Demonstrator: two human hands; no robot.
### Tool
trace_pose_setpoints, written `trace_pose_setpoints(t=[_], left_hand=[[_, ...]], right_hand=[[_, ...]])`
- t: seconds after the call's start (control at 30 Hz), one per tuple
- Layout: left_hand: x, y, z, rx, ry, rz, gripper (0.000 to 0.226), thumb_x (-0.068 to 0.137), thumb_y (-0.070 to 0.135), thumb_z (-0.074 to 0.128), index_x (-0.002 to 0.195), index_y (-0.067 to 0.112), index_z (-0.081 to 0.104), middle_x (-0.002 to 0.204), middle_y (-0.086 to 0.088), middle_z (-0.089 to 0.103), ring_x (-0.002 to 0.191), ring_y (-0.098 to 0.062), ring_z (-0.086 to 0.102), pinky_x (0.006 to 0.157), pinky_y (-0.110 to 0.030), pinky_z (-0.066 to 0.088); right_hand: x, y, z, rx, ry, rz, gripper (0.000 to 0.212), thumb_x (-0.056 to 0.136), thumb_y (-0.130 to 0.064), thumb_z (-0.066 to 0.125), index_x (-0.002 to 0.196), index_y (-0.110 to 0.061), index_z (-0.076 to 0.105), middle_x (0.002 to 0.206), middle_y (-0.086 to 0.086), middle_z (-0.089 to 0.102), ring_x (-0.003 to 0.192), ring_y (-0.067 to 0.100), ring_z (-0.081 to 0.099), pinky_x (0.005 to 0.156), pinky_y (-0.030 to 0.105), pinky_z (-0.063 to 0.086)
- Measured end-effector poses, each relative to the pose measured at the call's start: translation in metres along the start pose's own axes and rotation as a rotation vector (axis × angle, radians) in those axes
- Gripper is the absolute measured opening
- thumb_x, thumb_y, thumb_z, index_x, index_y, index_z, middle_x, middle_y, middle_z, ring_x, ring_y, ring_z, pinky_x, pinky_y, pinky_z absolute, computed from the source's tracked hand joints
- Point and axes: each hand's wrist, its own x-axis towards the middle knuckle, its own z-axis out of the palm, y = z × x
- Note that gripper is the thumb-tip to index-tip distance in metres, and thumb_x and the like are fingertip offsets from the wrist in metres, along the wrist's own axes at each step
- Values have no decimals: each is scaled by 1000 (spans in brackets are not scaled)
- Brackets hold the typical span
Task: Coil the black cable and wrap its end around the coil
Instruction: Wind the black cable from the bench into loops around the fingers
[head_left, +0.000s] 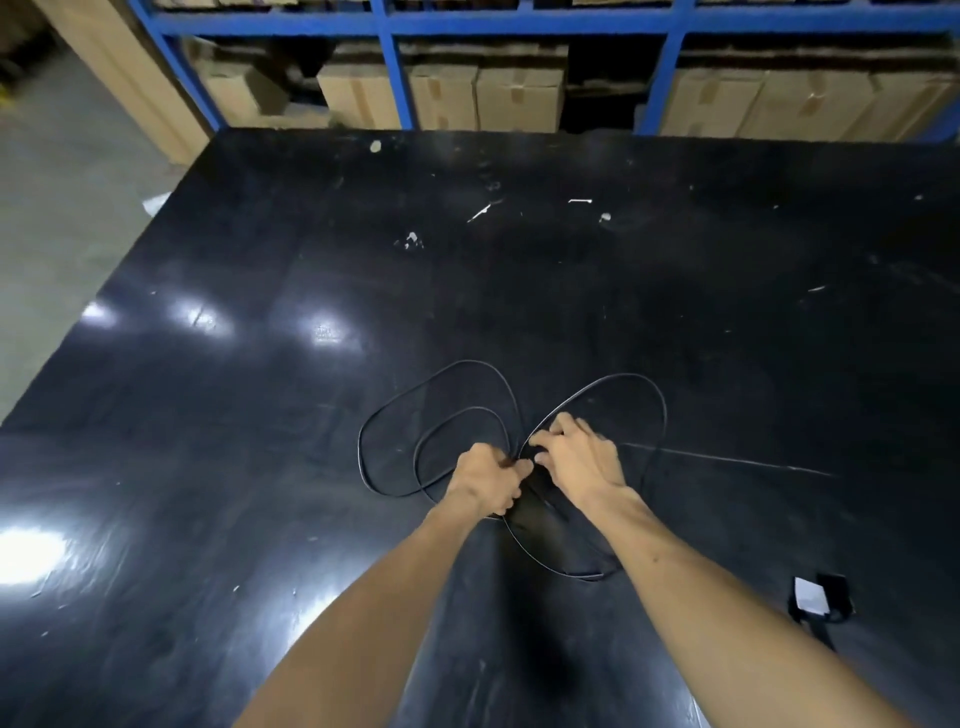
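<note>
While both hands meet near the middle of the black surface (260, 260), toward its near edge, the black cable (363, 441) lies there in loose loops. Left hand (488, 480) is fisted on the gathered strands; right hand (576, 454) pinches the cable beside it, fingers bent. Two loops fan left, one right, another sags toward the near edge. One straight run points to the right edge. A small black-and-white item (818, 597) sits by the near-right corner.
</note>
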Motion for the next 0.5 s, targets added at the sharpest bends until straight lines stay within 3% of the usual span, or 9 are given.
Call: trace_pose_setpoints(t=[0.1,0.23,0.3,0.37,0.43,0.5], left_hand=[[9,0,4,-117,30,-107,6,90,2,63,94,3,58,78,-20,69,52,-26,59,58,-38,61],[13,-7,2,-216,20,-91,18,89,-5,60,107,-8,65,72,-15,72,47,-20,62,45,-26,57],[7,-8,-6,-271,-53,-29,14,90,1,67,103,-4,69,76,-14,75,55,-21,69,54,-27,60],[-1,-8,-17,-343,-108,38,11,90,5,71,99,-1,72,85,-17,79,65,-23,73,65,-31,63],[-10,-5,-33,-332,-205,106,15,90,9,72,102,-1,74,93,-17,79,76,-25,76,75,-34,63],[-22,1,-48,-189,-373,158,19,91,16,72,105,3,74,98,-14,79,88,-26,77,81,-35,63]], right_hand=[[-1,5,-1,83,17,12,32,103,-32,56,133,-35,65,132,0,56,124,23,52,91,38,50],[-2,15,-7,148,138,6,39,99,-27,64,137,-30,61,135,2,54,123,24,53,89,42,51],[-5,18,-11,149,195,-37,44,95,-25,70,138,-30,63,141,4,52,123,27,53,93,45,49],[-10,18,-20,96,219,-96,32,93,-24,73,124,-28,74,142,6,56,124,32,54,94,48,45],[-16,17,-33,43,316,-164,16,87,-23,79,102,-28,82,119,6,71,110,37,62,82,48,46],[-23,11,-55,-12,396,-253,14,81,-25,85,93,-32,83,91,0,74,92,32,65,70,44,48]])
